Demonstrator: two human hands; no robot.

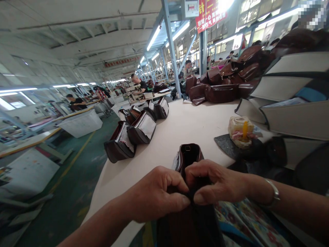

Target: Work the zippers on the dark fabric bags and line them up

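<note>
Both hands meet at the near edge of a dark brown leather bag (191,151), which stands part-finished at the table's front edge with its opening upward. A small metal ring shows inside its far end, and pale lining sticks out on its left side. Between thumb and curled fingers, my left hand (164,193) pinches the bag's dark edge. From the other side my right hand (218,181), with a silver bangle on the wrist, pinches the same edge close by. The thumbs nearly touch, and the exact fold between the fingertips is hidden.
Several part-made dark bags (141,128) stand at the table's left edge. Brown bags (221,91) are heaped at the back right beside stacked pale panels (295,116). A glue-stained tub (240,128) with a yellow handle sits on a dark slab (223,145). Other people work farther off.
</note>
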